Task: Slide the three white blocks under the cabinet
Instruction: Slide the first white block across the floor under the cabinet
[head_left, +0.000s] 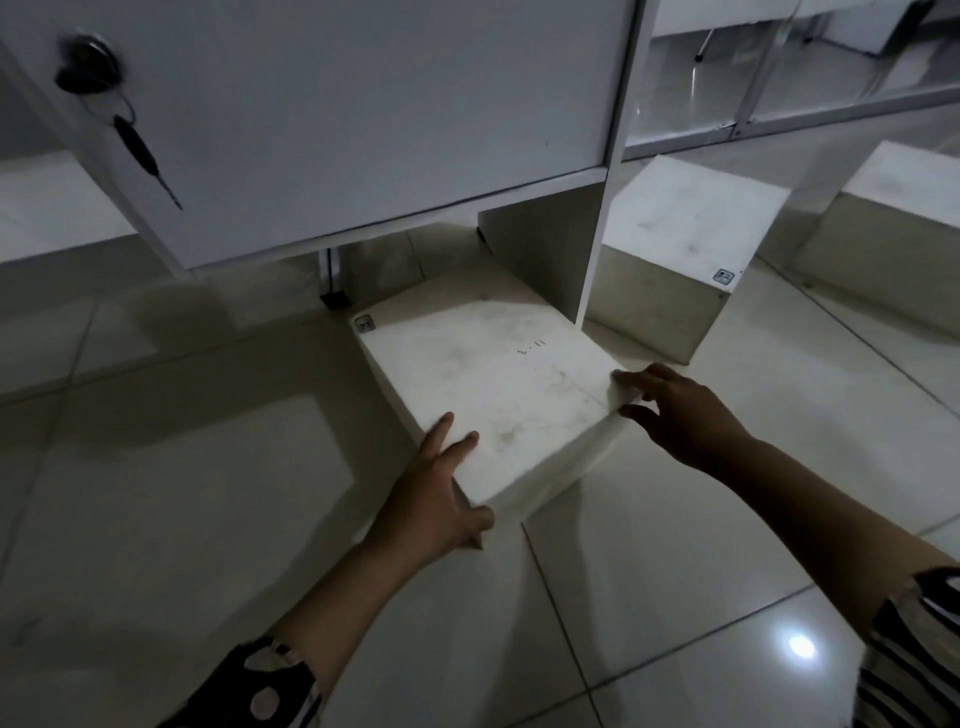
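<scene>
The large white rectangular block (488, 395) lay flat on the glossy tiled floor (182, 493), its far end already reaching into the shadowed gap beneath the white cabinet (337, 114), just left of the cabinet's upright side panel (597, 249). Its near corner pointed back toward the person. It looked rigid and sharp-edged, with a matte, scuffed top bearing a small handwritten mark; judging by its bulk and foam-like surface it was probably light for its size, and likely to glide easily on the polished tiles, perhaps swinging askew if pushed from one corner only. The near edges were the sensible place to press, one hand on each side of the near corner.

The left hand (441, 488) rested with fingers spread flat on the block's top near the left edge, thumb down at the near corner, a loose open grip that pressed rather than clasped. The right hand (680, 415) was open too, fingertips touching the block's right near corner, nothing closed around it.

Two more white blocks (685, 228) stood to the right, beyond the side panel, the farther one (904, 208) well apart from the hands, neither yet under the cabinet.
</scene>
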